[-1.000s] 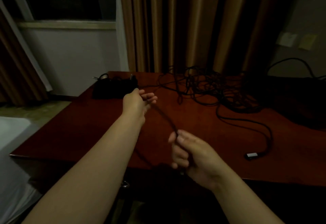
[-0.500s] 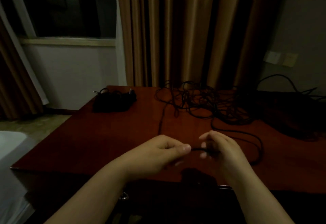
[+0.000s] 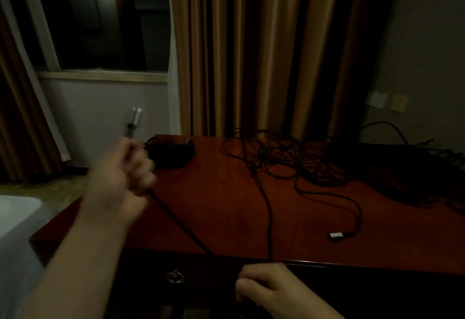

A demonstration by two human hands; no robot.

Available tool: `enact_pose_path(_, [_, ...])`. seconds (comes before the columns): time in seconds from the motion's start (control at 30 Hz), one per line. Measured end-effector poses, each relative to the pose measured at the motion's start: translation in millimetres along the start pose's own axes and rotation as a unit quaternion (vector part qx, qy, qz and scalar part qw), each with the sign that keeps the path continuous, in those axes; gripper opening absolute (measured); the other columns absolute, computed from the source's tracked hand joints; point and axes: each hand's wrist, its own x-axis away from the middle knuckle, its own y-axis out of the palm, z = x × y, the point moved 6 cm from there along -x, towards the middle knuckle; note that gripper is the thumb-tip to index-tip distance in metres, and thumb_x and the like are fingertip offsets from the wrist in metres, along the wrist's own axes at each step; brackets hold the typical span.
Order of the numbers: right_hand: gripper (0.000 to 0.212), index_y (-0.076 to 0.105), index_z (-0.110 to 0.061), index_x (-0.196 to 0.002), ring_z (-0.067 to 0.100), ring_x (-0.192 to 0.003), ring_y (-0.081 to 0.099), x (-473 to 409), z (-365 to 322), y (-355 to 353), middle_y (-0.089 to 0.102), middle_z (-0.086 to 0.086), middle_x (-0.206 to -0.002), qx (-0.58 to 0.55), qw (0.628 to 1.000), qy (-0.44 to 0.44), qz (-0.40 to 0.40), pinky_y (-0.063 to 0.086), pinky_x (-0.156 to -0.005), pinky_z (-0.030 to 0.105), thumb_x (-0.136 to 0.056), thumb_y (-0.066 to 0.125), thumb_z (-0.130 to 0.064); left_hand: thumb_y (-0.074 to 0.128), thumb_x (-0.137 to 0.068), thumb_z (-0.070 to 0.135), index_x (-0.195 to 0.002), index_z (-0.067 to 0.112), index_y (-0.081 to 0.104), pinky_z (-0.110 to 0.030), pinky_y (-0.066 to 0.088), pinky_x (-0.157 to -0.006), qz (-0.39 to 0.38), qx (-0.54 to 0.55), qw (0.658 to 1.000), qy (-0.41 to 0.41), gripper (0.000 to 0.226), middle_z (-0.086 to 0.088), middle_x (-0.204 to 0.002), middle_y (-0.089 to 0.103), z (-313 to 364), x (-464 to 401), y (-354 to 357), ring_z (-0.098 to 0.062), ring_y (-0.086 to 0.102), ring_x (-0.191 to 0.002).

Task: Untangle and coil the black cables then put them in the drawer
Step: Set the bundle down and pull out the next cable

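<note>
A: Where is the cable being worked on?

B: One black cable (image 3: 181, 220) runs taut from the left hand (image 3: 125, 170), raised at the near left of the counter (image 3: 214, 193), down to the right hand (image 3: 266, 291) at the near edge. From there it goes back up the counter into the tangle (image 3: 289, 160) at the far middle.

A: And the hands?

B: The left is clenched round the cable just below its plug (image 3: 134, 117), which sticks up above the fist. The right has its fingers curled over the strand at the counter's edge; the exact pinch is dim.

A: How will it handle?

B: I judge it light, thin and limp, with no stiffness to hold a loop by itself, so each turn must be pinned by the fingers. It should slide easily through a loose fist. The sound place to grip is near the plug, feeding the length hand over hand.

A: Anything else close by?

B: A second plug end (image 3: 336, 235) lies loose at the near right. A dark bundle (image 3: 171, 154) sits at the far left. The drawer (image 3: 201, 276) with its ring pull (image 3: 175, 276) is below the near edge, closed.
</note>
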Motion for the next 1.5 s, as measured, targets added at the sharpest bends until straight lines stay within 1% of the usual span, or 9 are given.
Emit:
enact_pose_path(0.33, [0.029,0.059,-0.031,-0.069,-0.009,-0.067,0.051,27,-30,12,0.053,-0.02,-0.065,0.065,0.984,0.041,-0.159,0.036,-0.069,0.006,-0.097,0.05,-0.031,0.031,-0.104,0.024,-0.084,0.013,0.05,-0.015,0.02,-0.033,0.0,-0.257,0.965,0.058,0.03,0.007,-0.04,0.037,-23,18,2,-0.004,0.025,-0.031])
enact_pose_path(0.5, [0.026,0.065,-0.012,-0.116,-0.013,-0.103,0.052,23,-10,17,0.057,-0.028,-0.101,0.118,0.976,0.081,-0.164,0.031,-0.096,0.005,-0.097,0.049,-0.021,0.034,-0.102,0.025,-0.085,0.01,0.058,-0.016,0.021,-0.033,-0.065,-0.348,0.935,-0.015,0.033,0.006,-0.043,0.041,-43,21,7,-0.004,0.027,-0.031])
enact_pose_path(0.63, [0.019,0.063,-0.04,-0.089,-0.012,-0.097,0.054,-3,6,-2,0.06,-0.022,-0.097,0.072,0.994,0.085,0.019,0.036,-0.084,0.003,-0.094,0.055,-0.024,0.04,-0.1,0.028,-0.076,0.009,0.053,-0.016,0.02,-0.035,-0.073,-0.338,0.936,-0.072,0.033,0.008,-0.042,0.033,-69,22,5,-0.002,0.024,-0.032])
enact_pose_path(0.73, [0.025,0.053,-0.031,-0.12,-0.001,-0.122,0.041,-31,33,-40,0.043,-0.012,-0.13,0.154,0.952,0.119,0.235,0.033,-0.096,0.008,-0.096,0.05,-0.024,0.042,-0.099,0.031,-0.072,0.012,0.046,-0.014,0.017,-0.032,-0.051,-0.303,0.948,-0.086,0.033,0.008,-0.042,0.03,-79,16,1,-0.003,0.022,-0.033])
enact_pose_path(0.87, [0.069,0.012,-0.014,-0.15,0.027,-0.144,0.01,-81,71,-73,-0.002,0.013,-0.157,0.285,0.892,0.241,0.255,0.021,-0.115,0.037,-0.096,0.05,-0.034,0.039,-0.1,0.03,-0.072,0.011,0.042,-0.015,0.017,-0.031,-0.033,-0.264,0.96,-0.091,0.034,0.006,-0.043,0.03,-86,6,-3,-0.004,0.021,-0.032])
enact_pose_path(1.0, [0.068,0.011,-0.007,-0.149,0.028,-0.137,0.028,-127,91,-86,0.019,0.016,-0.153,0.371,0.852,0.268,0.256,0.031,-0.109,0.035,-0.097,0.047,-0.032,0.035,-0.1,0.028,-0.068,0.01,0.039,-0.016,0.018,-0.03,-0.004,-0.264,0.961,-0.087,0.038,0.001,-0.046,0.033,-98,-11,-20,-0.004,0.023,-0.03])
enact_pose_path(1.13, [0.027,0.05,-0.014,-0.122,0.015,-0.108,0.051,-160,88,-84,0.055,-0.001,-0.116,0.439,0.825,0.219,0.281,0.039,-0.092,0.028,-0.097,0.039,-0.014,0.035,-0.101,0.026,-0.077,0.007,0.046,-0.014,0.018,-0.027,0.051,-0.249,0.957,-0.138,0.032,-0.004,-0.057,0.046,-132,-38,-40,-0.003,0.026,-0.027])
enact_pose_path(1.3, [0.028,0.054,-0.019,-0.124,0.009,-0.106,0.048,-177,82,-70,0.056,-0.007,-0.113,0.338,0.897,0.07,0.276,0.037,-0.09,0.02,-0.1,0.039,-0.021,0.037,-0.102,0.021,-0.118,-0.007,0.05,-0.013,0.022,-0.025,0.099,-0.168,0.958,-0.212,0.034,-0.012,-0.088,0.064,-178,-73,-37,-0.005,0.039,-0.033])
enact_pose_path(1.5, [0.055,0.061,-0.023,-0.122,0.002,-0.101,0.042,-173,70,-49,0.051,-0.011,-0.11,0.299,0.938,-0.087,0.154,0.031,-0.077,0.007,-0.084,0.028,-0.046,0.04,-0.101,0.026,-0.08,0.01,0.045,-0.015,0.026,-0.028,0.036,-0.007,0.964,-0.262,0.026,-0.009,-0.081,0.062,-188,-102,-2,-0.008,0.046,-0.033])
